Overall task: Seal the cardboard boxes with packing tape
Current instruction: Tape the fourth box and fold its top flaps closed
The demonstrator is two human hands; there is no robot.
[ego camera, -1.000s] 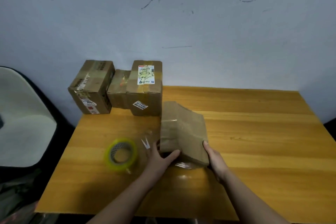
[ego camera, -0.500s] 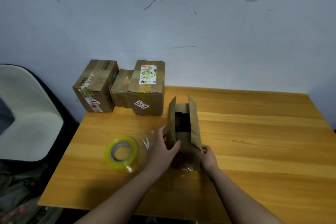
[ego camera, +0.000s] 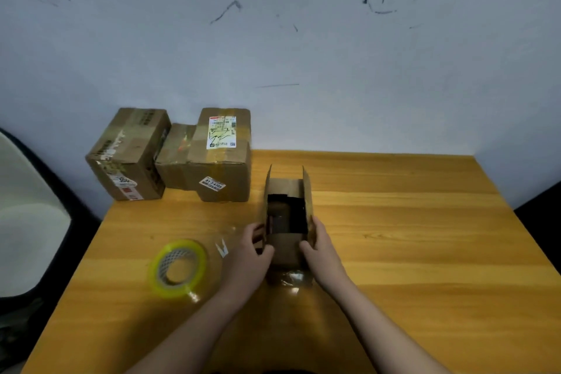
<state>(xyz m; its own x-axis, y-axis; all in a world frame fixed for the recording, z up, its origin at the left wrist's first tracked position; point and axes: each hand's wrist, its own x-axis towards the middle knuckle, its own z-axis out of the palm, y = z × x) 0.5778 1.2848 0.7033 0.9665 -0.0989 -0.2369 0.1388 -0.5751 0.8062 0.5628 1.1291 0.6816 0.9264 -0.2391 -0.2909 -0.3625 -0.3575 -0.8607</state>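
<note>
The left hand [ego camera: 249, 247] grips the near left side of the open box [ego camera: 288, 218], thumb on the front face and fingers curled round the left wall. The right hand [ego camera: 318, 247] grips the near right side the same way, thumb in front. The box stands upright near the middle of the desk [ego camera: 425, 237], its two side flaps raised and a dark inside showing. Crumpled clear tape [ego camera: 291, 278] clings to its near lower face. Left of the hands lies a yellow tape roll [ego camera: 177, 267], flat on the desk, apart from the box. Three taped boxes [ego camera: 170, 155] stand together at the far left corner against the wall [ego camera: 303, 55].
</note>
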